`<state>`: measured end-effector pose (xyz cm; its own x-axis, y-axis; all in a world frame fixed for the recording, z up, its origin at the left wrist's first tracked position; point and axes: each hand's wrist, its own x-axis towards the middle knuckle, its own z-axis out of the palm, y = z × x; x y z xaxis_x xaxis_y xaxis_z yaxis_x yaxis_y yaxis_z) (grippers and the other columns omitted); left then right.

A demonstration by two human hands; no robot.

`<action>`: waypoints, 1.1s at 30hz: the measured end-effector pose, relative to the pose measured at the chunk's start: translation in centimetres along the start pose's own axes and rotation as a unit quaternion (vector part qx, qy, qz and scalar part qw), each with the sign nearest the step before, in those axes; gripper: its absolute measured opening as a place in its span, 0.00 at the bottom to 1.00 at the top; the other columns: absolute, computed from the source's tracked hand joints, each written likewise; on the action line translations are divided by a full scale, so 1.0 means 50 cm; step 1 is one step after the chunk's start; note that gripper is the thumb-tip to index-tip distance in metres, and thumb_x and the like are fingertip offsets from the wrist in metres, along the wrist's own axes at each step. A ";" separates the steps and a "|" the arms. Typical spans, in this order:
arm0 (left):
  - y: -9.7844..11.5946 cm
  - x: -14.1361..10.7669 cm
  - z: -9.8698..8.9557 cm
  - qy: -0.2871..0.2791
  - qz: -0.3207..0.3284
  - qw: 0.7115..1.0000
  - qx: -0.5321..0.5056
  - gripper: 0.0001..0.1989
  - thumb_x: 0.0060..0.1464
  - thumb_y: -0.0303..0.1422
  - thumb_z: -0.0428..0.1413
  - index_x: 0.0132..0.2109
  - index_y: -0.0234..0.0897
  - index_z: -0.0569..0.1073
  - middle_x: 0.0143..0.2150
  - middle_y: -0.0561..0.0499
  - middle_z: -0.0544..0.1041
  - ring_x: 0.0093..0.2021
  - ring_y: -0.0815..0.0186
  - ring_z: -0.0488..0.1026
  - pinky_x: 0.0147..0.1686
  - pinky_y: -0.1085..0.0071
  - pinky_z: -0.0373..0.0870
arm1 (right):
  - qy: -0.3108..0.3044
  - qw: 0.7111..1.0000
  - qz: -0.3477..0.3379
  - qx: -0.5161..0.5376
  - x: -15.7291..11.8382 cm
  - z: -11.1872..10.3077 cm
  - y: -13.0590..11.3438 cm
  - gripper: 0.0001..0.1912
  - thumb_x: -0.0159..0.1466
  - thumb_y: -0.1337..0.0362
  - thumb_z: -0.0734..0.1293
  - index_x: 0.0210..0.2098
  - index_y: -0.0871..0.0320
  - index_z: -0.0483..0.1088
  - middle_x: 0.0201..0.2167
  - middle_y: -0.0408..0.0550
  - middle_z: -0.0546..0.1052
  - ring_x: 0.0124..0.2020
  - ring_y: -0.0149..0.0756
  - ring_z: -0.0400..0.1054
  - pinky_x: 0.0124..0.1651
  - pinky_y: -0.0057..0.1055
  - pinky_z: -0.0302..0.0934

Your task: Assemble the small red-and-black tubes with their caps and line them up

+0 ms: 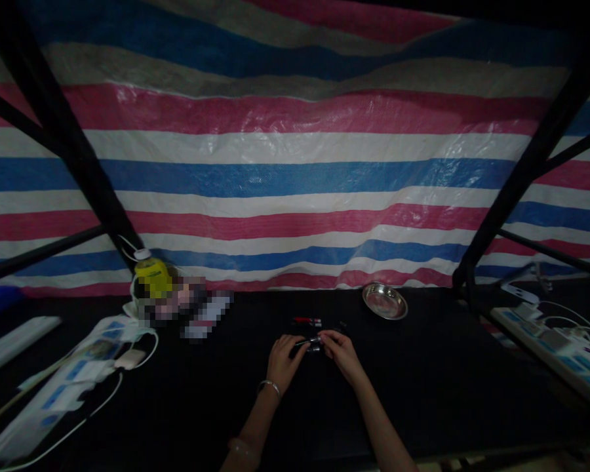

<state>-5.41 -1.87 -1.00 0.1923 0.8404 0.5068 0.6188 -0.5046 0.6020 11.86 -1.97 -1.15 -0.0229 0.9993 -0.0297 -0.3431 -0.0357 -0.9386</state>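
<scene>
Both hands meet over the black table, holding a small dark stick with a silvery part (305, 341). My left hand (282, 362), with a bangle at its wrist, pinches the dark end. At the silvery end, the fingers of my right hand (343, 356) are closed. Just below the stick lies another small dark thing with a shiny surface (314, 349), partly hidden by the left fingers. Beyond the hands rests a small red cylinder with a silvery end (307, 322). A tiny dark piece (343, 324) lies beyond the right hand. The exact kind of these small things cannot be made out.
A round metal dish (385, 302) sits at the back right. At the left are a yellow-labelled bottle (153, 275), blurred-out items (209, 316) and a power strip (73, 373) with cables. Another power strip (555, 347) is at the right. Black frame bars and striped sheeting stand behind.
</scene>
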 end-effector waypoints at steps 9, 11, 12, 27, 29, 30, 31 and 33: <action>-0.034 0.005 0.002 0.101 -0.101 0.989 -0.028 0.13 0.57 0.39 0.47 0.41 0.39 0.73 0.39 0.48 0.75 0.41 0.61 0.70 0.44 0.60 0.67 | 0.058 0.993 -0.006 0.100 0.012 -0.014 -0.001 0.18 0.44 0.59 0.74 0.33 0.60 0.76 0.27 0.48 0.75 0.20 0.25 0.59 0.23 0.26 0.51; -0.044 0.007 0.003 0.119 -0.134 0.983 -0.039 0.13 0.56 0.39 0.47 0.41 0.38 0.73 0.39 0.47 0.75 0.42 0.60 0.70 0.45 0.59 0.67 | 0.105 0.992 -0.036 0.066 0.012 -0.019 -0.002 0.19 0.46 0.57 0.73 0.35 0.59 0.76 0.28 0.48 0.76 0.18 0.24 0.56 0.21 0.26 0.50; -0.049 0.008 0.004 0.123 -0.146 0.980 -0.045 0.13 0.56 0.39 0.47 0.41 0.38 0.73 0.39 0.47 0.75 0.42 0.60 0.70 0.45 0.59 0.67 | 0.138 0.988 -0.058 0.038 0.011 -0.022 -0.001 0.19 0.47 0.55 0.72 0.36 0.59 0.76 0.28 0.47 0.76 0.17 0.24 0.55 0.20 0.26 0.49; -0.057 0.014 0.006 0.045 -0.162 0.986 -0.005 0.11 0.55 0.35 0.48 0.41 0.42 0.73 0.42 0.49 0.75 0.44 0.60 0.70 0.44 0.60 0.65 | 0.264 0.891 -0.172 -0.326 -0.004 -0.045 0.014 0.16 0.58 0.53 0.61 0.39 0.53 0.75 0.37 0.50 0.75 0.43 0.42 0.64 0.51 0.38 0.52; -0.056 0.013 0.007 0.046 -0.157 0.987 0.007 0.11 0.54 0.35 0.48 0.41 0.43 0.74 0.42 0.49 0.75 0.43 0.60 0.70 0.43 0.60 0.66 | 0.261 0.882 -0.168 -0.355 -0.003 -0.046 0.016 0.14 0.58 0.55 0.61 0.37 0.51 0.75 0.34 0.49 0.75 0.40 0.42 0.63 0.47 0.38 0.53; -0.056 0.013 0.008 0.047 -0.156 0.987 0.014 0.11 0.54 0.35 0.49 0.41 0.43 0.74 0.42 0.49 0.75 0.43 0.61 0.70 0.43 0.61 0.66 | 0.258 0.879 -0.166 -0.366 -0.003 -0.047 0.016 0.13 0.58 0.56 0.62 0.36 0.50 0.75 0.33 0.49 0.75 0.39 0.42 0.63 0.45 0.37 0.54; -0.056 0.013 0.009 0.048 -0.156 0.986 0.021 0.11 0.54 0.35 0.49 0.41 0.43 0.74 0.42 0.49 0.75 0.43 0.61 0.70 0.43 0.61 0.65 | 0.255 0.876 -0.164 -0.376 -0.002 -0.048 0.017 0.12 0.58 0.56 0.62 0.35 0.49 0.75 0.32 0.49 0.75 0.38 0.42 0.62 0.43 0.36 0.54; -0.054 0.012 0.010 0.044 -0.159 0.986 0.032 0.11 0.54 0.35 0.49 0.40 0.42 0.74 0.42 0.49 0.74 0.43 0.60 0.70 0.43 0.61 0.65 | 0.249 0.870 -0.158 -0.394 0.000 -0.049 0.019 0.10 0.57 0.57 0.63 0.34 0.49 0.76 0.32 0.49 0.75 0.38 0.43 0.62 0.40 0.35 0.54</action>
<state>-6.58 0.11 -2.61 -0.0832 0.9323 0.3521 0.6843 -0.2034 0.7003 13.84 -1.95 -2.87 0.4326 0.8458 0.3123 0.4970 0.0653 -0.8653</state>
